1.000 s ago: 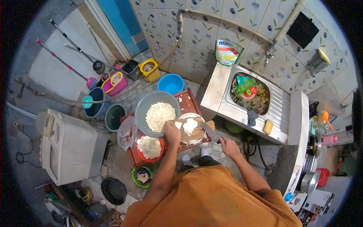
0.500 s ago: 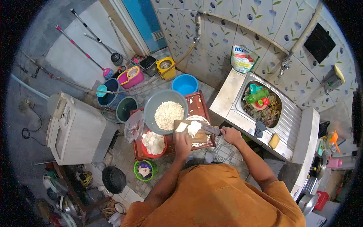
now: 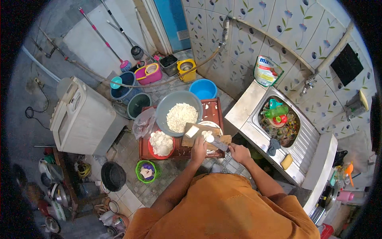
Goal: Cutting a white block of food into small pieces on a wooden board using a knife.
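My right hand (image 3: 240, 154) grips the handle of a broad-bladed knife (image 3: 218, 144). The blade lies over the right part of a wooden cutting board (image 3: 189, 142), against a small pile of white food slices (image 3: 207, 136). Fingers of my left hand (image 3: 199, 149) are bent against the left side of that pile. A white block (image 3: 192, 131) rests on the board's upper left. Behind the board, a large grey basin (image 3: 160, 115) holds many chopped white pieces (image 3: 182, 116). To the left, a red bowl (image 3: 151, 153) is heaped with larger white slices (image 3: 162, 142).
The board sits on a low red-brown table (image 3: 215, 107), partly over a white plate (image 3: 215, 124). A green basket (image 3: 138, 174) stands on the floor. At right is a sink (image 3: 263, 104) full of dishes; at left, a white washing machine (image 3: 85, 127). A blue basin (image 3: 203, 89) stands behind.
My left hand has moved right, from beside the white block to the slices. The knife now points down at the pile, and the whole view has shifted.
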A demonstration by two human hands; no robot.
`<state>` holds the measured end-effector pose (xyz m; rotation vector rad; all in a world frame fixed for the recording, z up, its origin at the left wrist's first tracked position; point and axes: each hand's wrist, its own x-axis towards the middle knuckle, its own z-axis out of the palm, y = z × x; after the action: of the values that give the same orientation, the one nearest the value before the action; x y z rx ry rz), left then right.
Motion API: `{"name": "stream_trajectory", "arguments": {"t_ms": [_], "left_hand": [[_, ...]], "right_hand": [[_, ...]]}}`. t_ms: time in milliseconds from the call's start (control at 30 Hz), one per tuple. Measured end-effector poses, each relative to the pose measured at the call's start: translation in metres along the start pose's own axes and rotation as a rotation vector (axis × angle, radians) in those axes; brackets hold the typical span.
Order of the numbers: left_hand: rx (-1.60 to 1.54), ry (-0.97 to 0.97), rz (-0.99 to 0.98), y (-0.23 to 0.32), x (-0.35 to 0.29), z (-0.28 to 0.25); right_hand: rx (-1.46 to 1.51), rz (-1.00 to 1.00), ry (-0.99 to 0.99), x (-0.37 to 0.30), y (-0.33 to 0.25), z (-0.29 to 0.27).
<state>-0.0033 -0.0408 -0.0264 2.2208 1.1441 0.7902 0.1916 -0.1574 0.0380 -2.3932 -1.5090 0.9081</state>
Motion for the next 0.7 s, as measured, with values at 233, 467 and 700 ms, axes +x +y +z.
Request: {"name": "stream_trajectory", "arguments": {"t_ms": [233,467,700], "left_hand": [[0.060,-0.034,0.057,0.020,0.004,-0.006],[-0.031,-0.025,0.022,0.002,0.000,0.008],[-0.097,-0.055,-0.049,0.008,0.000,0.005]], "right_hand": [[0.047,0.090,-0.007,-0.009,0.000,0.014],[0.055,0.104,-0.014,-0.020,-0.016,0.000],[0.097,0.110,0.028,-0.024,-0.019,0.000]]}}
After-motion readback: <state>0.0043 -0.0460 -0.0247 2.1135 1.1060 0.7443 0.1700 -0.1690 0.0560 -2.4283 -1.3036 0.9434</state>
